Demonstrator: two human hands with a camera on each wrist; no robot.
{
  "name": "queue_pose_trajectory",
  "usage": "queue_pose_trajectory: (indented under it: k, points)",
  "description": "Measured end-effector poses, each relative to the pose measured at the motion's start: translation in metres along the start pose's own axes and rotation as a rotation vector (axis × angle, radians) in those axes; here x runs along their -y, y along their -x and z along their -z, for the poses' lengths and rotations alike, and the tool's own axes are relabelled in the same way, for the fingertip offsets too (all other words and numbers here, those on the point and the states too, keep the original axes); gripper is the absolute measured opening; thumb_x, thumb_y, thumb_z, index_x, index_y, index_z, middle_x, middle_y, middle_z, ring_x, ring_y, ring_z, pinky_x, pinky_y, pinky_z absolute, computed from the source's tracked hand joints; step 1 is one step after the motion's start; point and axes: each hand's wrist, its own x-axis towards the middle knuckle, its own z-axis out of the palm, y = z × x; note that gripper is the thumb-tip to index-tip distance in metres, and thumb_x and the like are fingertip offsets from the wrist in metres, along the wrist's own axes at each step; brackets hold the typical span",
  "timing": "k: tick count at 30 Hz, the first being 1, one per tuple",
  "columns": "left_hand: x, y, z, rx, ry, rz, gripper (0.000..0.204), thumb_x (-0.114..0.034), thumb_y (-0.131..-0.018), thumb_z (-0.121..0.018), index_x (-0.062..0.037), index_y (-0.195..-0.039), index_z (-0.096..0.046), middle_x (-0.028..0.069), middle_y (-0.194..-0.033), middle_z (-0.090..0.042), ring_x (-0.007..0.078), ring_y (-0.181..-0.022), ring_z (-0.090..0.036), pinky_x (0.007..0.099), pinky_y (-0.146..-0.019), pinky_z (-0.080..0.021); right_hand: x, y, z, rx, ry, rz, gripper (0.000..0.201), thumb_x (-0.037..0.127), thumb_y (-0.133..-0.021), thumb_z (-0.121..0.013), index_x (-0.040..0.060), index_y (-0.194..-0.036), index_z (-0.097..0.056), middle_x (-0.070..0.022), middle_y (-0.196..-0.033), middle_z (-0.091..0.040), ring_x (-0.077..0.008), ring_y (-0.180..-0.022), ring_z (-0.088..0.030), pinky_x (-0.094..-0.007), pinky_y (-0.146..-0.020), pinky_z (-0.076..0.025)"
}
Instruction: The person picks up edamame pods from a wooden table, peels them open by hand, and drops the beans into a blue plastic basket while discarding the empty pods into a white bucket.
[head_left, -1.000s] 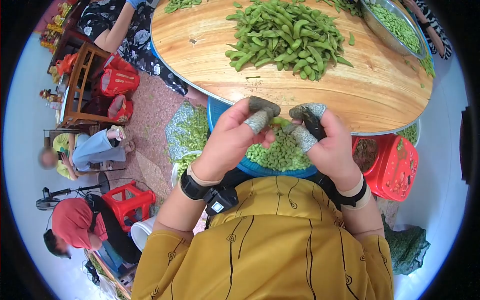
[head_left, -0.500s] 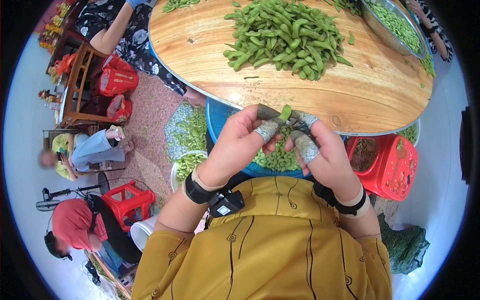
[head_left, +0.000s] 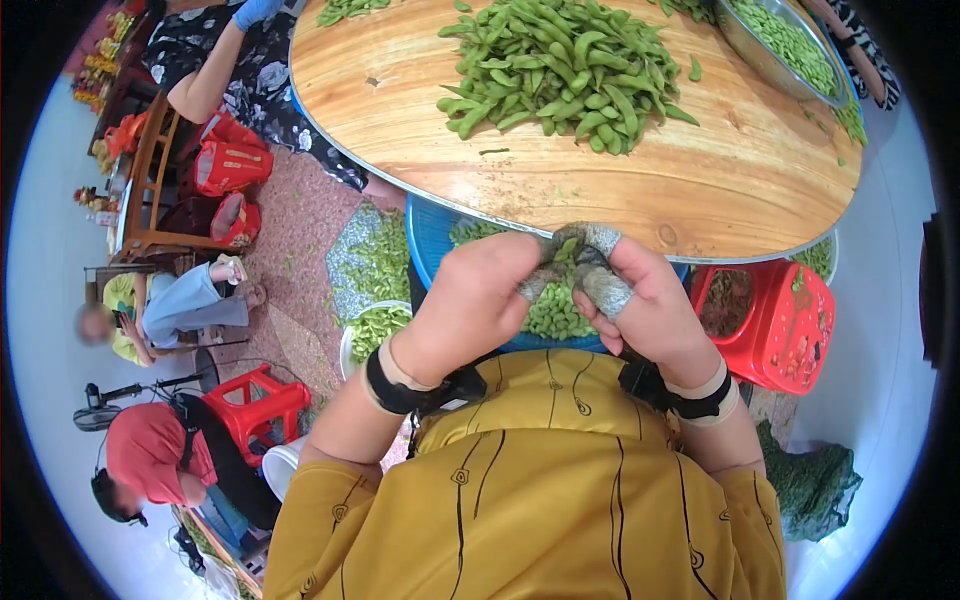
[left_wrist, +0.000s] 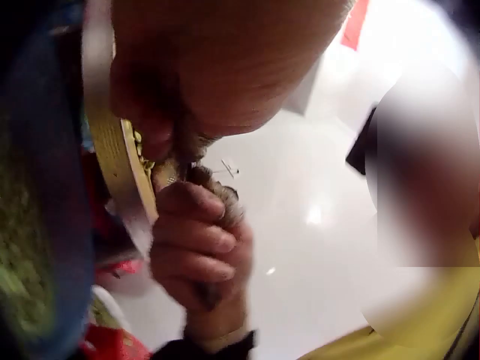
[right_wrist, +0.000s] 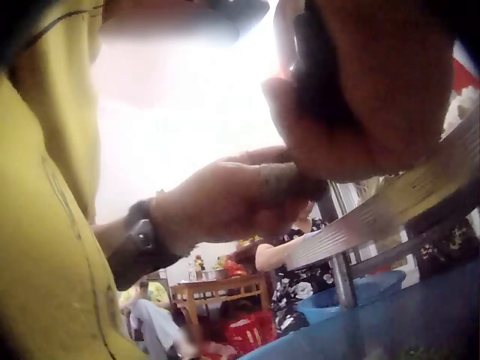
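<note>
In the head view my left hand (head_left: 475, 295) and my right hand (head_left: 655, 310) meet at the table's near edge. Between their fingertips sits a green soybean pod (head_left: 567, 248), which my left finger and thumb pinch. Grey, stained tape wraps the fingers (head_left: 603, 290) of my right hand. In the left wrist view the right hand's fingers are curled round a dark narrow object (left_wrist: 208, 294), whose end pokes out below them; I cannot tell its kind. Under the hands a blue basin (head_left: 425, 240) holds shelled green soybeans (head_left: 560, 312).
A heap of soybean pods (head_left: 570, 75) lies on the wooden table (head_left: 370, 130). At the far right stands a metal bowl (head_left: 735, 45) of shelled beans. A red stool (head_left: 790, 330) is beside my right arm. Empty-looking pods fill a white bucket (head_left: 348, 355) at left.
The hands were apart, then came together with a pod upright between them. Now the left hand has turned over, knuckles up, and the pod sits lower between the fingertips.
</note>
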Motion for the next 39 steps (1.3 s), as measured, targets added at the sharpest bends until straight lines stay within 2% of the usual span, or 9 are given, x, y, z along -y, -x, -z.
queue_pose_trajectory:
  k: [3, 6, 12, 15, 19, 21, 24, 32, 39]
  points:
    - [-0.016, -0.001, 0.013, 0.196, 1.262, 0.782, 0.015, -0.006, -0.089, -0.054, -0.0008, -0.102, -0.059, 0.0027, -0.061, -0.051, 0.0124, -0.046, -0.049, 0.025, -0.044, -0.038, 0.016, 0.012, -0.002, 0.121, -0.322, -0.133, 0.03, 0.011, -0.092, -0.051, 0.0051, -0.122, -0.052, 0.0011, -0.07, -0.053, -0.0032, -0.046, -0.04, -0.0183, -0.04, -0.036]
    - [-0.015, 0.006, -0.001, 0.241, 2.03, 0.69, 0.016, -0.008, -0.092, -0.053, -0.001, -0.105, -0.059, 0.0006, -0.07, -0.057, 0.0087, -0.049, -0.048, 0.0214, -0.047, -0.038, 0.023, 0.019, -0.001, 0.237, -0.535, -0.18, 0.029, 0.013, -0.093, -0.052, 0.0058, -0.121, -0.053, 0.0006, -0.069, -0.053, -0.0035, -0.046, -0.04, -0.0185, -0.039, -0.037]
    - [-0.01, -0.007, 0.013, 0.336, 1.071, 0.78, 0.005, -0.002, -0.086, -0.054, -0.0005, -0.089, -0.058, 0.0036, -0.069, -0.057, 0.018, -0.052, -0.054, 0.0283, -0.048, -0.041, 0.003, 0.01, -0.001, 0.005, 0.024, -0.025, 0.035, 0.0, -0.086, -0.044, 0.0039, -0.12, -0.052, 0.0, -0.071, -0.053, -0.0054, -0.049, -0.046, -0.0208, -0.042, -0.041]
    - [-0.014, -0.004, 0.008, 0.195, 0.026, 0.132, 0.016, -0.004, -0.072, -0.067, -0.0023, -0.085, -0.058, 0.0188, -0.072, -0.054, 0.0402, -0.069, -0.054, 0.0419, -0.059, -0.045, -0.006, 0.0, -0.004, -0.052, 0.009, -0.05, 0.034, -0.002, -0.083, -0.042, 0.0034, -0.115, -0.053, -0.0003, -0.072, -0.054, -0.006, -0.049, -0.047, -0.0221, -0.043, -0.043]
    - [-0.006, -0.003, 0.005, 0.124, 0.08, 0.024, 0.014, 0.003, -0.073, -0.057, -0.0012, -0.085, -0.054, 0.0139, -0.068, -0.057, 0.0316, -0.058, -0.056, 0.0402, -0.054, -0.045, 0.003, 0.003, 0.002, 0.068, -0.374, -0.138, 0.027, 0.007, -0.09, -0.048, 0.0045, -0.116, -0.054, -0.0005, -0.071, -0.053, -0.0056, -0.049, -0.045, -0.0222, -0.042, -0.042]
    - [-0.001, 0.003, 0.001, 0.22, 1.615, 0.821, 0.007, -0.006, -0.086, -0.059, -0.0026, -0.089, -0.055, 0.0071, -0.066, -0.056, 0.0177, -0.05, -0.052, 0.0304, -0.047, -0.041, 0.009, 0.007, 0.002, 0.106, -0.439, -0.146, 0.026, 0.01, -0.091, -0.049, 0.0048, -0.116, -0.054, -0.0003, -0.071, -0.053, -0.0052, -0.048, -0.045, -0.0221, -0.042, -0.042]
    - [0.0, 0.004, -0.014, 0.221, 1.848, 0.731, 0.013, -0.017, -0.093, -0.058, -0.0039, -0.092, -0.057, 0.003, -0.066, -0.055, 0.0087, -0.05, -0.047, 0.0219, -0.047, -0.036, 0.014, 0.008, 0.004, 0.107, -0.486, -0.161, 0.025, 0.012, -0.092, -0.05, 0.0053, -0.116, -0.055, 0.0003, -0.071, -0.053, -0.0046, -0.049, -0.044, -0.0218, -0.042, -0.042]
    - [-0.012, -0.003, -0.008, 0.033, -0.227, 0.065, 0.02, 0.002, -0.064, -0.066, -0.0017, -0.078, -0.052, 0.0096, -0.065, -0.052, 0.0272, -0.057, -0.055, 0.037, -0.05, -0.044, -0.008, -0.006, -0.002, -0.084, -0.164, -0.158, 0.02, 0.004, -0.088, -0.044, 0.0035, -0.105, -0.054, -0.0014, -0.075, -0.054, -0.0074, -0.056, -0.051, -0.0232, -0.046, -0.048]
    - [-0.015, 0.0, -0.019, -0.035, -0.317, 0.126, 0.018, 0.003, -0.065, -0.058, -0.0019, -0.081, -0.052, 0.0132, -0.07, -0.05, 0.0308, -0.066, -0.055, 0.0389, -0.056, -0.046, -0.001, -0.006, -0.004, -0.11, -0.162, -0.13, 0.019, 0.001, -0.088, -0.041, 0.0028, -0.101, -0.055, -0.0022, -0.076, -0.056, -0.0076, -0.056, -0.051, -0.0233, -0.045, -0.047]
